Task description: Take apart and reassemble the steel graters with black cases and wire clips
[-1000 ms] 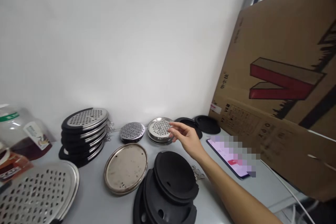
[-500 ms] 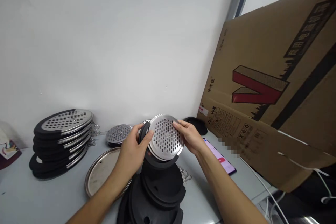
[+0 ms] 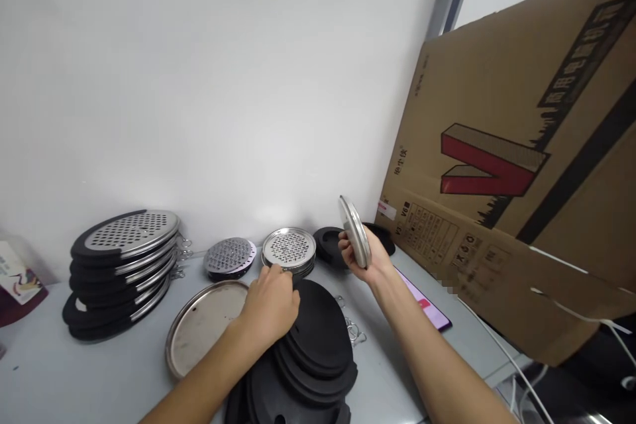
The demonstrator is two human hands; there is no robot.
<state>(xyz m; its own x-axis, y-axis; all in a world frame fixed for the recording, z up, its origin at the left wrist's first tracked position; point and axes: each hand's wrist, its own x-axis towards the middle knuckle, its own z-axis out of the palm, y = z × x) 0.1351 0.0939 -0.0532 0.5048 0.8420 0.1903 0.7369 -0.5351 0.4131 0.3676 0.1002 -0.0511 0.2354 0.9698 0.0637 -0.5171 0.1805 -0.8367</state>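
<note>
My right hand (image 3: 365,252) is closed round a round metal strainer plate (image 3: 354,232), held up nearly on edge above the table. Its rim looks doubled, so there may be more than one plate. My left hand (image 3: 273,298) has its fingers curled at the upper left edge of a round black cover (image 3: 322,318), which seems to be in its grip; the fingertips are hidden. This cover lies over a pile of other black covers (image 3: 288,384) in front of me. Just behind my left hand stands a stack of perforated metal plates (image 3: 289,247).
At left rises a stack of perforated plates in black covers (image 3: 124,271). A round metal tray (image 3: 199,331) and more perforated discs (image 3: 228,256) lie nearby. Black pieces (image 3: 330,245) rest by the wall. A phone (image 3: 427,305) and cardboard box (image 3: 497,165) are at right.
The metal plate has come away from the black cover and moved right and up in my right hand, turned on edge. My left hand has lowered toward the black pile.
</note>
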